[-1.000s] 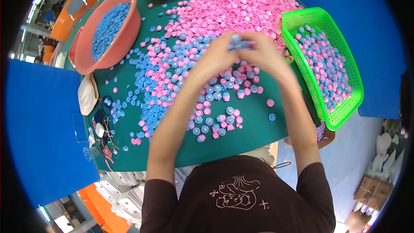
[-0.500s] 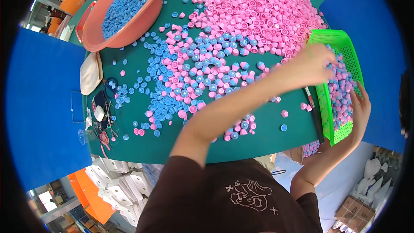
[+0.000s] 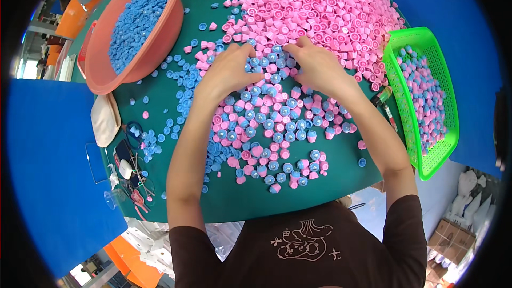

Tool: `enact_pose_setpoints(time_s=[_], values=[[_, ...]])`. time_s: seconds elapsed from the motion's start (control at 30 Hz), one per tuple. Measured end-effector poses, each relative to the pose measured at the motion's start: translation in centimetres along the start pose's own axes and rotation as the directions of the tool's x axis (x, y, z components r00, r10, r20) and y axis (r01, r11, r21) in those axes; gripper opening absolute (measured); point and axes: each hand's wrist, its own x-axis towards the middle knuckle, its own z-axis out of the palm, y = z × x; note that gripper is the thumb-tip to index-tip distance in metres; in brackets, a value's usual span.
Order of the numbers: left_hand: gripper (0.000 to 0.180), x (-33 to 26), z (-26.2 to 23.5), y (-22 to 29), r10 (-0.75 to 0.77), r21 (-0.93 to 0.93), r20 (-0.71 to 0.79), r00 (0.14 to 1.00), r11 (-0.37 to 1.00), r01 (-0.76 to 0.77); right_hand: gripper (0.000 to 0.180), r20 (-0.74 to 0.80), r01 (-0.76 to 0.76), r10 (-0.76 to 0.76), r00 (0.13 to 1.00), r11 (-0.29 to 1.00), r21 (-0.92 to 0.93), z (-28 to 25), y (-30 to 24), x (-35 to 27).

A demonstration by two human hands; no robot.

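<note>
Nearest the person, a loose cluster of small pink cups with blue caps (image 3: 290, 172) sits on the green table (image 3: 341, 200), at six o'clock from the gap between the hands. Loose blue caps (image 3: 216, 154) lie at six o'clock from the left hand (image 3: 226, 72). That hand is curved, thumb and forefinger parted; the right hand (image 3: 320, 72) faces it, its fingers bent and apart. The capped cups (image 3: 276, 78) between them are at three o'clock from the left hand, nine from the right; whether any fingertip touches one, I cannot tell. A green basket (image 3: 442, 66) of similar pieces stands between three and four o'clock from the right hand. Farther off, a pink tub (image 3: 168, 34) holding blue caps is at ten o'clock from the left hand, and a big heap of pink cups (image 3: 325, 8) at twelve from the right.
</note>
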Motion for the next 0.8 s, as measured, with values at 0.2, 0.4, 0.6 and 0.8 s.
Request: enact_pose_setpoints(time_s=[0.2, 0.4, 0.6, 0.8], values=[[0.055, 0.4, 1.0, 1.4, -0.04, -0.062, 0.128, 0.991, 0.997, 0.048, 0.065, 0.032, 0.005, -0.01, 0.999, 0.988, 0.155, 1.2, 0.0, 0.5], [0.052, 1.0, 1.4, 1.6, 0.048, -0.256, 0.16, 0.986, 0.967, -0.005, 0.07, -0.125, 0.102, -0.062, 0.99, 0.932, 0.348, 2.6, 1.0, 0.7], [0.048, 0.9, 1.9, 1.8, -0.11, -0.563, 0.378, 0.919, 0.761, 0.322, 0.072, 0.101, -0.14, 0.1, 0.99, 0.57, 0.81, 1.9, -0.2, 0.9], [0.048, -0.2, 2.9, 2.3, -0.181, -0.903, 0.282, 0.942, 0.28, 0.324, 0.067, 0.022, -0.008, -0.054, 0.998, 0.257, 0.966, 1.6, 0.4, 0.8]])
